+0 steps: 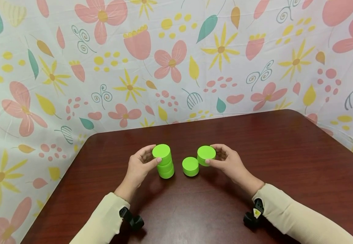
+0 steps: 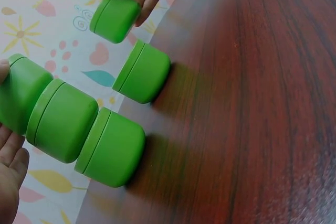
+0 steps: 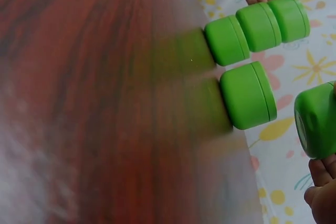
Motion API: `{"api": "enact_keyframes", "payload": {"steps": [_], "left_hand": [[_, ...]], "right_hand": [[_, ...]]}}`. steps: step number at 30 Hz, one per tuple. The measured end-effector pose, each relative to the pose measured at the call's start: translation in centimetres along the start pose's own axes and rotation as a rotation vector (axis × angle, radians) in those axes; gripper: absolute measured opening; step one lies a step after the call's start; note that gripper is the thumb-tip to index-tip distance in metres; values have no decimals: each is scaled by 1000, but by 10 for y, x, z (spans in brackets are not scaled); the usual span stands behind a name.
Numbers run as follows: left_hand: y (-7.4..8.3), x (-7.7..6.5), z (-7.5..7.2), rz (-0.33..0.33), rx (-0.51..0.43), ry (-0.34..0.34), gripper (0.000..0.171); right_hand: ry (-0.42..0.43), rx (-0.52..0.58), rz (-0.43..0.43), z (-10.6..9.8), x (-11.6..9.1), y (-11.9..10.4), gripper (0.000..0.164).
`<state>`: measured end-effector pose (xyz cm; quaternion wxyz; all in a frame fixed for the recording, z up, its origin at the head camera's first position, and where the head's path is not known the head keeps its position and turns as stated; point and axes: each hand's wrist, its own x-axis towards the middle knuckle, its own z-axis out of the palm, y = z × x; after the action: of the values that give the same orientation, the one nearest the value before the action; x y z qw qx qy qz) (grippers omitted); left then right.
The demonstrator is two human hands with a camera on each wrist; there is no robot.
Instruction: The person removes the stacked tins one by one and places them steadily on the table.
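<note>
Three round green lidded jars form a stack on the table, a little left of centre. My left hand point(image 1: 138, 167) grips the top jar point(image 1: 161, 151) of this stack between thumb and fingers. Below it are the middle jar point(image 2: 63, 121) and the bottom jar point(image 2: 113, 149), which stands on the wood. A single green jar point(image 1: 190, 166) stands upright just right of the stack, touched by neither hand. My right hand point(image 1: 229, 161) pinches another green jar point(image 3: 317, 119) by its sides, raised above the table and slightly tilted.
The dark reddish-brown wooden table point(image 1: 225, 206) reaches back to a white floral-print cloth point(image 1: 176, 91). A black wrist device point(image 1: 132, 218) sits on the left sleeve, and a second black device point(image 1: 253, 215) on the right one.
</note>
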<state>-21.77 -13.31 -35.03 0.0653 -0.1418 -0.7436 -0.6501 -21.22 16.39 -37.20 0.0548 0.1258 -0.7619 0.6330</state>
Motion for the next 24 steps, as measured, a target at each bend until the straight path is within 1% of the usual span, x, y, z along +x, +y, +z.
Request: {"api": "enact_keyframes", "payload": {"steps": [4,10,18,24], "left_hand": [[0,0,0,-1,-8,5,47],[-1,0,0,-4,-9,7,47],[-2,0,0,8,-25,8,47],[-2,0,0,16,-28,4,47]], "right_hand": [[-2,13,9,-1,-1,3,49],[-8,28,-3,-2,-3,6,49],[-18,4,43,-4,-3,11,52],[-27,-16,52,-6,-4,16,53]]}}
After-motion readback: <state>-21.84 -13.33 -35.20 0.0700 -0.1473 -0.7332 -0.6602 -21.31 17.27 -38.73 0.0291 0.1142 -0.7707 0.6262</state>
